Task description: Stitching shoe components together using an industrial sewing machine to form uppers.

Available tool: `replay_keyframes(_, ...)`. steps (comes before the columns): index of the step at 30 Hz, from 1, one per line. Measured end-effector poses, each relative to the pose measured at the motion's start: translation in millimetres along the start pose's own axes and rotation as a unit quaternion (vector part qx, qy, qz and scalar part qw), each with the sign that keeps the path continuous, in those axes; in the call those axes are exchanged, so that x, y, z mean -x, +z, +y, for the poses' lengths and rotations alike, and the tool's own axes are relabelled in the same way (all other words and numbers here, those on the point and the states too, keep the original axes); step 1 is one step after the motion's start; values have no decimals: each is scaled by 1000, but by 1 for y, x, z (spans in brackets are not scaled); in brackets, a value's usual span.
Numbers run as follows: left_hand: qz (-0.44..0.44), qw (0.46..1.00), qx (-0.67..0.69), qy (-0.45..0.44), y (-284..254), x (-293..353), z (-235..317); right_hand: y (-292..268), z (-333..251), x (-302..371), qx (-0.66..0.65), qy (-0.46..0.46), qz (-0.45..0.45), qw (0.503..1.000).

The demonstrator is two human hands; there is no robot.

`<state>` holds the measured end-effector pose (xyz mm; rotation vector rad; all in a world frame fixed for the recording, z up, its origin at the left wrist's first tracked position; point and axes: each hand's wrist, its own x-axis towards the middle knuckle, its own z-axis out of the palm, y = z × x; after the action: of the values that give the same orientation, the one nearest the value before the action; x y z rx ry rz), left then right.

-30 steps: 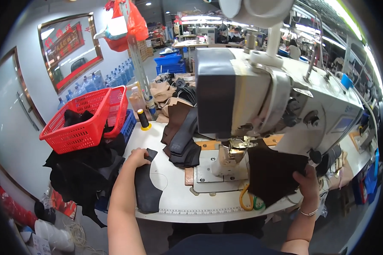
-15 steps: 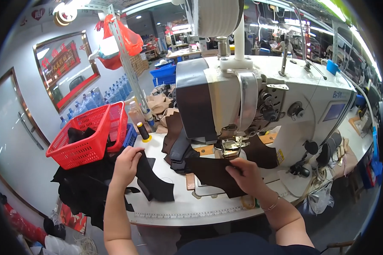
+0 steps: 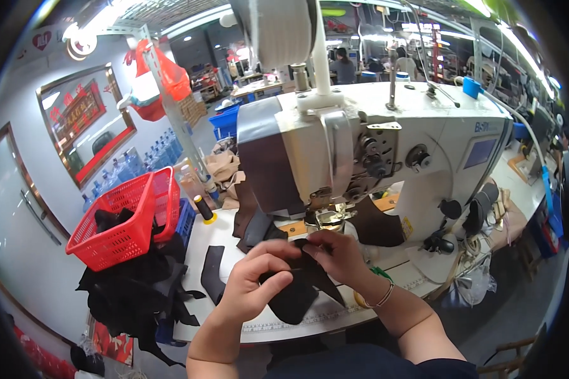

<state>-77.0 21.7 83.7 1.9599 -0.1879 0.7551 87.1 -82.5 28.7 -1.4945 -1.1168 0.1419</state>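
In front of a white sewing machine (image 3: 446,126) my two hands are close together over the table edge. My left hand (image 3: 253,278) is curled around a black cut fabric piece (image 3: 292,303), which hangs below its fingers. A dark brown cut piece (image 3: 325,285) is pinched between the thumb and fingers of my right hand (image 3: 342,256). The two pieces overlap between my hands; how their edges lie is hidden. Just behind is the metal presser foot (image 3: 330,218). Another dark brown piece (image 3: 378,224) lies right of it. Further left rests a separate dark piece (image 3: 213,271).
A stack of cut pieces (image 3: 257,230) lies left of the needle area. A black and yellow thread spool (image 3: 203,208) stands behind. Red baskets (image 3: 110,239) and heaped black cloth (image 3: 126,290) are at left. A ruler strip (image 3: 250,328) runs along the table's front edge.
My left hand has moved right with the black piece, away from the dark piece on the table. My right hand has drawn the brown piece nearer to it. The view has shifted slightly.
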Motion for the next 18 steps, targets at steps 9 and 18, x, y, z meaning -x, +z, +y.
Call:
replay_keyframes(9,150,921,-359,2,21,-8,-40,3,5,6,-140,73,-54,986)
replay_keyframes(18,179,953,-246,-6,22,-4,-49,-1,-4,11,-183,68,-101,976)
